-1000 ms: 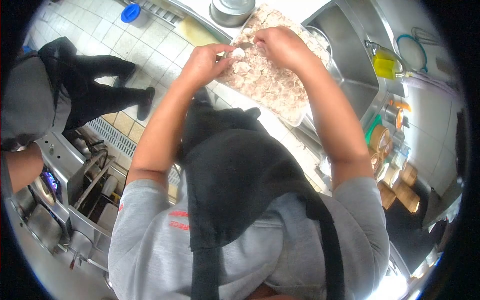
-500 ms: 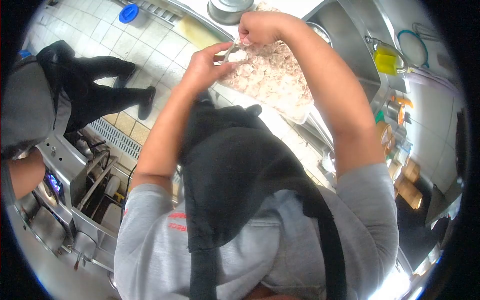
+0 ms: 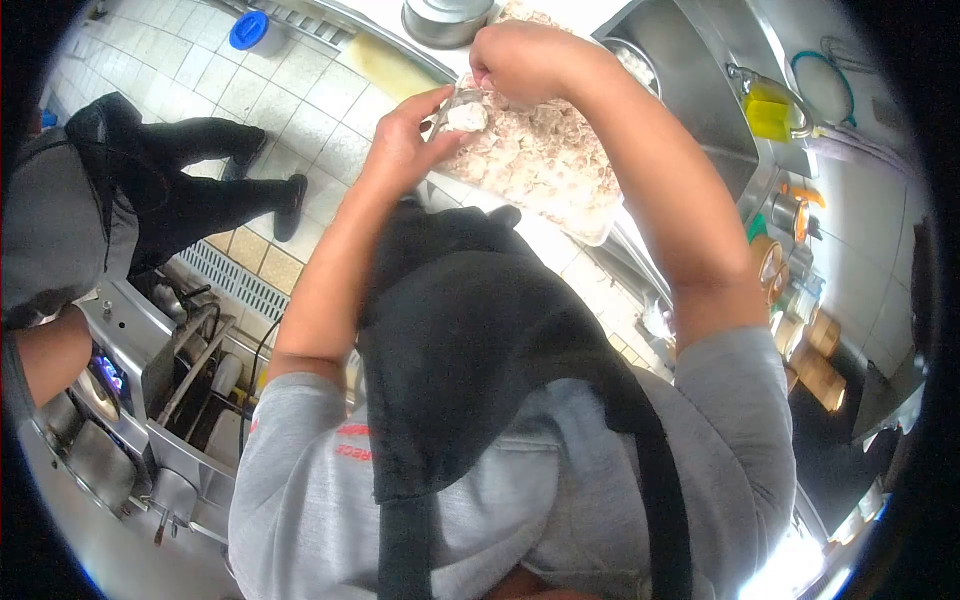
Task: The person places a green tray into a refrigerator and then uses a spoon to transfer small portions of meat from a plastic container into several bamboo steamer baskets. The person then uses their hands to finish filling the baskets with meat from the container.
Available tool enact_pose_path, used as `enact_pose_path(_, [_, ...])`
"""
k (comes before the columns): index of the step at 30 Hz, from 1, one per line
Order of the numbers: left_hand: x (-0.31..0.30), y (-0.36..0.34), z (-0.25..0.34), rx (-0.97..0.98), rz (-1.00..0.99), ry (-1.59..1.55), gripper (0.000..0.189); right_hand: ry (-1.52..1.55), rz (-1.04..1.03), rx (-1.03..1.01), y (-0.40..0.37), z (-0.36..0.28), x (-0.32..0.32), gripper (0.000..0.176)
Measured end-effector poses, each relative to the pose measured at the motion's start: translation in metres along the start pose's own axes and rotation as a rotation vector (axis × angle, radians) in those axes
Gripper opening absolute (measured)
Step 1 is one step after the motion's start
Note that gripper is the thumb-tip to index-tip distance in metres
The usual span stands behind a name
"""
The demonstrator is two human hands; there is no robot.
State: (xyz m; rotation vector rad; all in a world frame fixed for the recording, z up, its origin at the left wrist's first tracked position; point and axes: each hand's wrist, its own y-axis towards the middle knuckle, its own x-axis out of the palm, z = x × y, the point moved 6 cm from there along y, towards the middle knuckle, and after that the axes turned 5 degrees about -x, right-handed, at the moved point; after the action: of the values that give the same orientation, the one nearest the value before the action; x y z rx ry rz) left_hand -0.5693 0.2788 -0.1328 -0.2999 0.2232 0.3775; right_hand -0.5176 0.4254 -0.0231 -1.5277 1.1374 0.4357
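Observation:
A wide tray (image 3: 588,238) full of pale, shredded or crumbled food, perhaps meat (image 3: 545,160), stands on the counter in front of me. At its left corner, my left hand (image 3: 408,135) grips a small clear holder, cup or bag, with a white lump (image 3: 466,118) in it, between thumb and fingers. My right hand (image 3: 520,65) is just above and to the right, over the far part of the tray. Its fingers are curled in a pinch near the rim of that holder; what they hold is hidden.
A metal pot (image 3: 445,22) stands behind the tray. To the right are a steel sink (image 3: 690,90), a round bowl (image 3: 635,65) and a yellow-green bottle (image 3: 767,116). Another person in dark trousers (image 3: 200,190) is at the left, beside steel equipment (image 3: 130,335). A blue-lidded bucket (image 3: 250,32) is on the floor.
The white lump in my left hand shows more fully and has tilted towards me. My right hand has shifted slightly left. The whole view has moved a little.

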Motion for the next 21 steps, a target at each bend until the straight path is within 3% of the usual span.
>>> enact_pose_path(2, [-0.002, -0.003, 0.015, 0.199, 0.082, 0.168, 0.063, -0.007, 0.040, 0.034, -0.013, 0.000, 0.001, 0.011])
enact_pose_path(5, [-0.007, -0.008, 0.034, 0.178, 0.125, 0.168, 0.060, -0.004, 0.089, 0.040, -0.026, 0.008, 0.014, 0.012])
enact_pose_path(8, [-0.003, 0.000, 0.027, 0.226, 0.030, 0.325, 0.064, 0.051, 0.217, 0.081, -0.043, 0.011, 0.024, 0.012])
enact_pose_path(11, [0.001, 0.004, 0.029, 0.117, -0.015, 0.451, 0.067, 0.062, 0.341, 0.102, -0.057, 0.005, 0.027, 0.012])
enact_pose_path(14, [0.007, 0.012, 0.032, 0.173, 0.013, 0.580, 0.059, 0.076, 0.427, 0.157, -0.069, 0.011, 0.027, 0.013])
enact_pose_path(21, [0.002, 0.009, 0.033, 0.206, 0.039, 0.316, 0.050, 0.210, 0.457, 0.248, -0.089, 0.030, 0.037, 0.018])
